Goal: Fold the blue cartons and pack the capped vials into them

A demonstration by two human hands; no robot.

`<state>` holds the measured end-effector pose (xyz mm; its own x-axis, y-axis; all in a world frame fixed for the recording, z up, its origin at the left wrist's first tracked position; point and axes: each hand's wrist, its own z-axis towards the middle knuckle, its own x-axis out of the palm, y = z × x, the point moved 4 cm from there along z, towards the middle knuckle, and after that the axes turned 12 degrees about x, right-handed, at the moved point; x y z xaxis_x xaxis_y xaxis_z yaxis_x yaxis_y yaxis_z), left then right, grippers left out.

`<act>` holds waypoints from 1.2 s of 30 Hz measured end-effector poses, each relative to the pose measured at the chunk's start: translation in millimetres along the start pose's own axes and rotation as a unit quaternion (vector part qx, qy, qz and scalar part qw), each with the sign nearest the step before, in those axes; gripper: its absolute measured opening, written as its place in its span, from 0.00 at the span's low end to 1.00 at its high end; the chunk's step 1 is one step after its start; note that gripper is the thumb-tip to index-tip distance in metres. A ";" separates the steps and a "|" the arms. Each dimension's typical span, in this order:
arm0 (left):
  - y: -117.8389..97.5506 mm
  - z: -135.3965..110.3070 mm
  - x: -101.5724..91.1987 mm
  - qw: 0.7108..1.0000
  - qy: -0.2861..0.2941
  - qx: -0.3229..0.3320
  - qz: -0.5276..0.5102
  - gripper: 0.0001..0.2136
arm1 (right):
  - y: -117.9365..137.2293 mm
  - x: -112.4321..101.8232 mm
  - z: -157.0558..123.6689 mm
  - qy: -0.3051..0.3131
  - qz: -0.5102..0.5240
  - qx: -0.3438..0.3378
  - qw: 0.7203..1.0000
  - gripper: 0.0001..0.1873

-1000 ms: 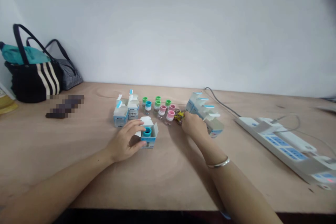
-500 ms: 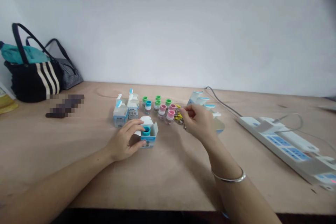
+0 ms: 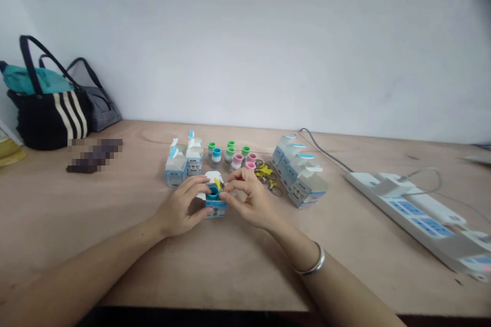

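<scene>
A small open white-and-blue box stands near the table's middle with a teal-capped bottle inside it. My left hand curls round the box's left side and steadies it. My right hand is at the box's right side, its fingertips pinching a small yellow keychain piece just above the bottle's cap. A little heap of yellow pieces and metal rings lies to the right of the hands.
Behind the box stand several small bottles with green, teal and pink caps and two closed boxes. A row of boxes lies at the right, a white power strip beyond it. Bags sit far left.
My right hand has left the heap of keychain pieces, carried one yellow piece leftward, and now holds it over the open box. My left hand has stayed on the box.
</scene>
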<state>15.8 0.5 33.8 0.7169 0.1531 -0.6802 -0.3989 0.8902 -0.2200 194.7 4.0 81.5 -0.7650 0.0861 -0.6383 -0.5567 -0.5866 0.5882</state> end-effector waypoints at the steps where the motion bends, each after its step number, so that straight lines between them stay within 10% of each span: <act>1: 0.0 0.0 0.1 1.000 0.001 0.000 -0.002 0.14 | -2.1 -0.3 0.0 -0.004 -0.004 0.000 1.000 0.07; 11: -0.4 -0.7 0.9 1.000 -0.008 -0.009 -0.016 0.17 | -3.3 -4.9 0.1 -0.063 0.029 0.003 0.998 0.07; 17: 4.8 -10.4 5.2 0.984 -0.135 -0.075 -0.088 0.32 | -28.0 4.0 1.3 -0.075 0.113 0.165 0.977 0.09; 21: 2.7 -9.2 6.1 0.987 -0.110 -0.074 -0.092 0.24 | -35.6 21.7 0.4 0.020 0.224 0.228 0.947 0.18; 26: -3.5 -3.0 1.2 0.998 -0.039 -0.042 -0.021 0.13 | -28.4 28.9 -1.2 0.079 0.285 0.191 0.936 0.19; 36: -0.1 -5.2 4.1 0.995 -0.079 -0.037 -0.049 0.18 | -9.0 5.5 -3.0 -0.029 0.145 0.020 0.989 0.06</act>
<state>15.8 -1.2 27.4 0.8331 0.1376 -0.5357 -0.3593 0.8710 -0.3350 196.5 7.3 71.2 -0.9108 -0.0340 -0.4114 -0.3232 -0.5614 0.7618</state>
